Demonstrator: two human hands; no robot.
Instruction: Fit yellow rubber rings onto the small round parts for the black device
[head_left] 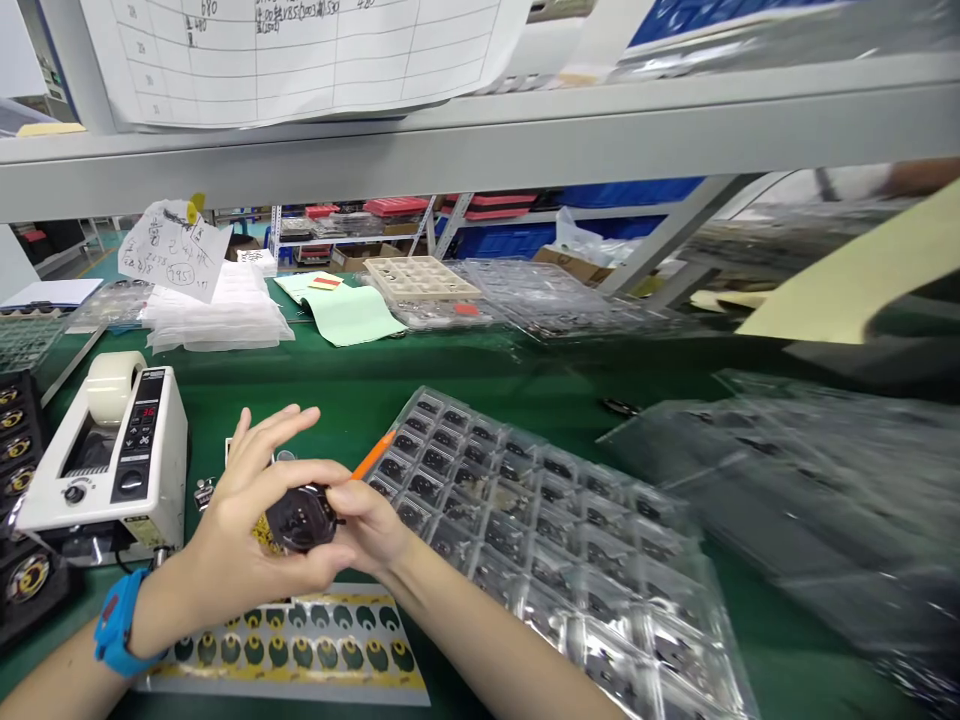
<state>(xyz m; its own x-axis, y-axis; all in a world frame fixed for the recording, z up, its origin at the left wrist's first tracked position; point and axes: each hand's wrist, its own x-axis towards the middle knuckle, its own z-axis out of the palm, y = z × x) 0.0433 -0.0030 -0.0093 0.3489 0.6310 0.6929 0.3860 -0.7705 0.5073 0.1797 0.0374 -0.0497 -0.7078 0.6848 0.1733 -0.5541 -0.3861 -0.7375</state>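
Both hands grasp a black part [301,517]: left hand [247,520] cradles, right hand [367,520] pinches an orange tool [373,456]; sticker sheet [225,675] just below; careful placement seems next.

Grey metal shelf [480,150] overhead, green-covered workbench [360,385], storage racks [360,235] behind

Left hand [247,500] and right hand [371,525] meet close together, fingers curled in grip.
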